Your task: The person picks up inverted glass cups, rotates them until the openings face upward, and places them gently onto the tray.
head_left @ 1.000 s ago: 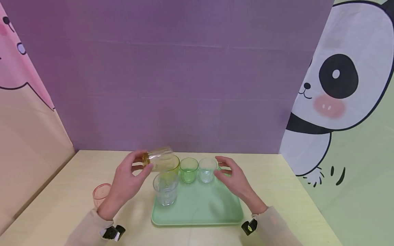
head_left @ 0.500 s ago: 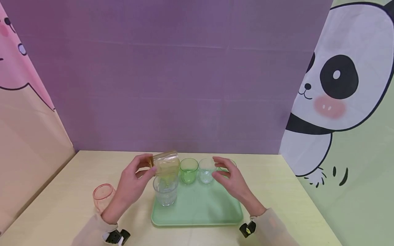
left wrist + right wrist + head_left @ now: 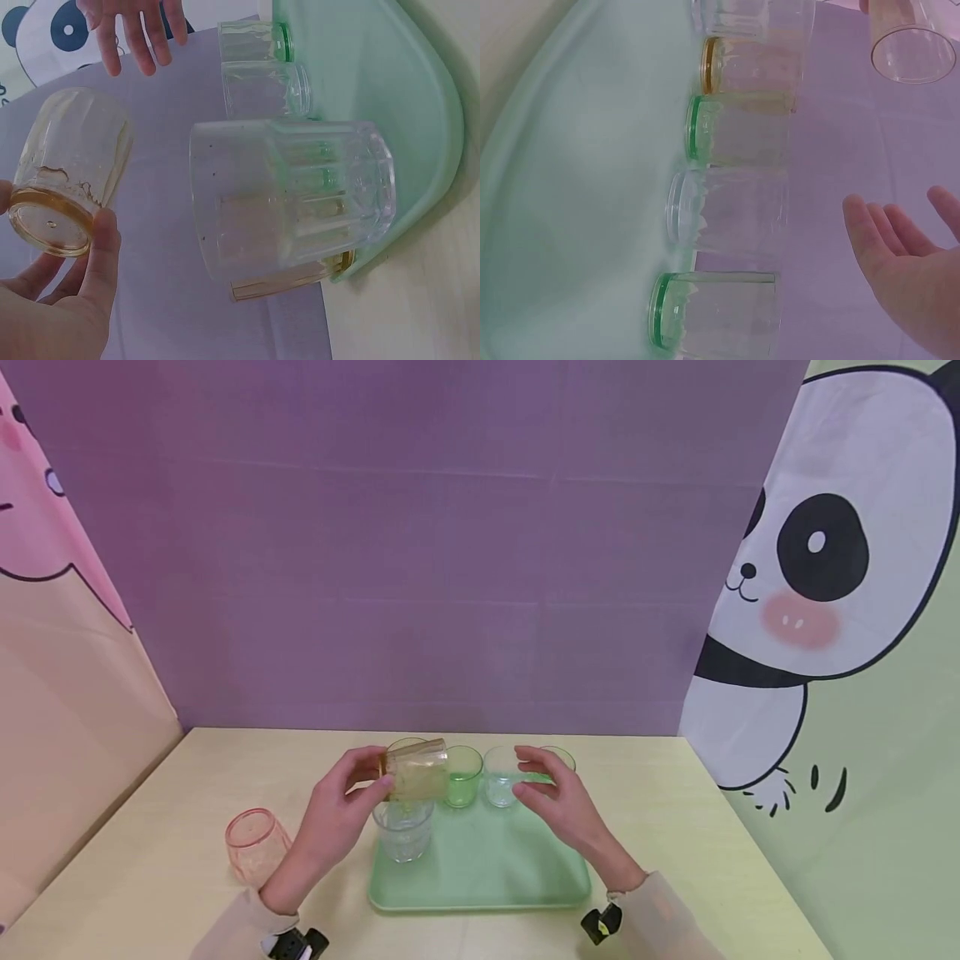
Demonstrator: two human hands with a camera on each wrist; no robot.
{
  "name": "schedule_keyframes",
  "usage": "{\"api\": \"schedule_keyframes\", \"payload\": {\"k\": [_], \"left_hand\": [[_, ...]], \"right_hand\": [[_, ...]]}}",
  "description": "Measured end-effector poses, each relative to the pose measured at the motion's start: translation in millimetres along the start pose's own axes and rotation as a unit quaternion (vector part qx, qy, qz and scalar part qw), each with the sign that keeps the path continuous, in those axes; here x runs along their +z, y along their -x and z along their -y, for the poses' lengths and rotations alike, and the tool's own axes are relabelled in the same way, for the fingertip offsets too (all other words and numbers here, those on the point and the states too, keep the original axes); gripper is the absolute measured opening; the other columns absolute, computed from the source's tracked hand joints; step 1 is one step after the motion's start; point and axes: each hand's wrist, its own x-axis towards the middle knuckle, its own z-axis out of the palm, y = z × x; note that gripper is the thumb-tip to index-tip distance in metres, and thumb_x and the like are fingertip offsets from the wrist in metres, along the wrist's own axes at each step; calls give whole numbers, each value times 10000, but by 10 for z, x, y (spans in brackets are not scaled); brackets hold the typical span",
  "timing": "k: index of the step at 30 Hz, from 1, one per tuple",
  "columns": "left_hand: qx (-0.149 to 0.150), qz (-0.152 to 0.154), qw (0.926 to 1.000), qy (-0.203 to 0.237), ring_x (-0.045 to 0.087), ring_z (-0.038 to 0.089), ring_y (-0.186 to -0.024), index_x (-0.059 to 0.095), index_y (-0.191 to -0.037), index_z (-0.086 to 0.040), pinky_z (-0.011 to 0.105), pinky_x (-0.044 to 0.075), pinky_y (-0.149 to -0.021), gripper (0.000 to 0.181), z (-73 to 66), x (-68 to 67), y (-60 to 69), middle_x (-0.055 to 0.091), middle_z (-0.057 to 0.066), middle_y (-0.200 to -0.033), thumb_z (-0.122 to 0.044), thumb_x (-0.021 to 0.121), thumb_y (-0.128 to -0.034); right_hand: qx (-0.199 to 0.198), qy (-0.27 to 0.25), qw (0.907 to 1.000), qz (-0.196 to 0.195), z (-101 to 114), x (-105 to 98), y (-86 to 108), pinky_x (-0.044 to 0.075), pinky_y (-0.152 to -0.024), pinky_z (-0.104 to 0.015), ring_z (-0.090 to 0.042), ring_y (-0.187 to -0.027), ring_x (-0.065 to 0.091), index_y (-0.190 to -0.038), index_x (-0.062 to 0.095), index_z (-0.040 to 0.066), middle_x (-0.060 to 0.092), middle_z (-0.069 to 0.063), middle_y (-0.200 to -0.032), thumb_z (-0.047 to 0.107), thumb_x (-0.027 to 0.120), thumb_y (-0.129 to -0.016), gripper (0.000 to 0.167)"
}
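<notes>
My left hand grips a tumbler of amber glass near its base, between thumb and fingers. The tumbler lies nearly on its side in the air, mouth toward the right, over the green tray's back left part. Below it stands a larger clear glass. My right hand hovers above the tray with fingers loosely bent and nothing between them. Near it are a small clear glass and a green glass, partly hidden in the head view. Another green glass stands left of them.
The row along the back of the green tray also holds a second amber glass. A pink glass is on the table left of the tray, partly behind my left arm. A purple backdrop rises behind.
My left hand has moved right and a little down with the amber tumbler, uncovering more of the pink glass. My right hand has shifted slightly left. The glasses on the tray have stayed put.
</notes>
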Motion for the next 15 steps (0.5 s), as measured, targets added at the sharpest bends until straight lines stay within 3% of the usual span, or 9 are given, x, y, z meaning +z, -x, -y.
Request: {"api": "schedule_keyframes", "payload": {"k": [6,12,15], "left_hand": [[-95,90,9997,184,613,82,-1030,585,-1314,17,189,533,-862,342,-7,59,-1,638,149,-1200,-76,645,-990],[-119,212,9996,116,629,114,-1028,619,-1279,-6,214,534,-870,302,9,83,-12,656,112,-1147,-103,646,-994],[-118,286,9994,128,639,167,-1049,629,-1266,-5,234,538,-869,287,6,90,-13,661,97,-1119,-103,640,-996]], "right_hand": [[-15,-189,9998,66,28,17,20,498,-1029,-387,-464,-1280,504,-1426,502,-42,524,-202,-1426,80,666,-949,519],[0,-264,9996,142,49,49,37,494,-1031,-444,-370,-1260,533,-1425,497,-54,526,-202,-1423,75,665,-947,523],[-3,-300,9994,142,50,59,48,500,-1026,-400,-365,-1258,536,-1424,493,-64,531,-203,-1418,74,662,-948,524]]}}
